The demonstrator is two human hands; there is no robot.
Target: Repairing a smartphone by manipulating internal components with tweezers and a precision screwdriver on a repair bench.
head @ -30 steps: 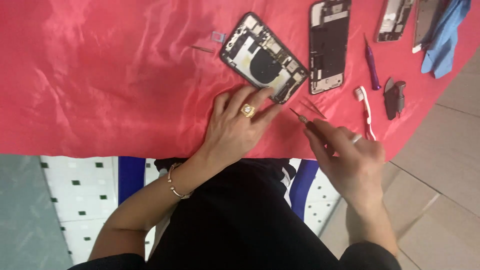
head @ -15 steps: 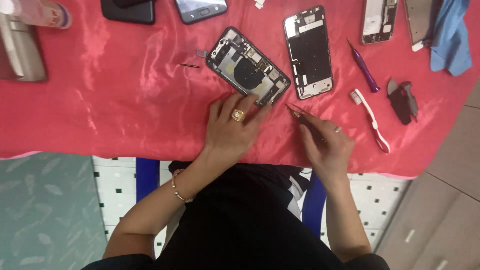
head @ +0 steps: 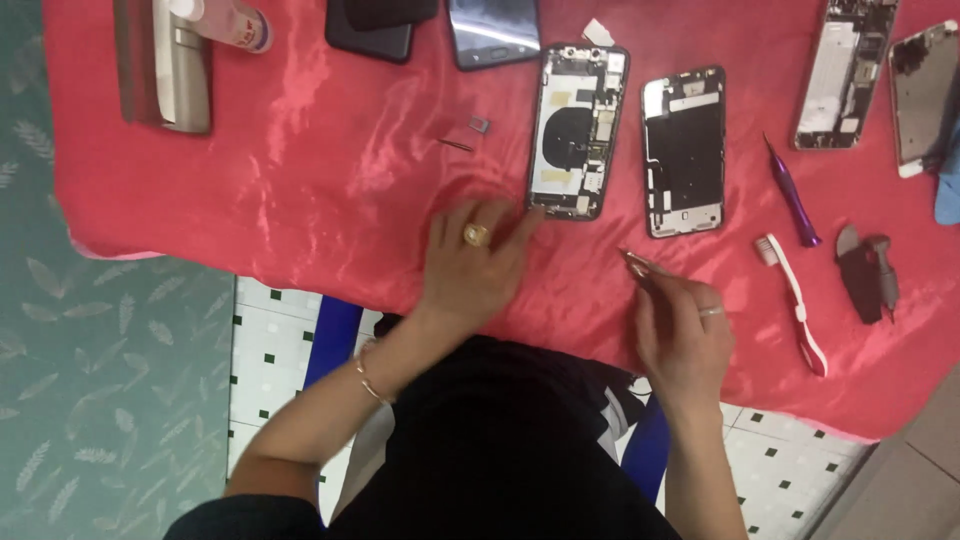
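Left hand (head: 470, 270) lies flat, fingers spread, fingertip on opened phone (head: 578, 130) corner; right hand (head: 685, 335) pinches tweezers (head: 637, 263); phone looks stiff, fragile inside, so grip by edges.

Left hand (head: 475, 265) flat on red cloth (head: 300, 170), fingertip touching opened phone body (head: 578, 130). Right hand (head: 680, 325) pinching tweezers (head: 637, 263), tips clear of second opened phone (head: 684, 150). Toothbrush (head: 795, 300) and purple screwdriver (head: 792, 192) just right.
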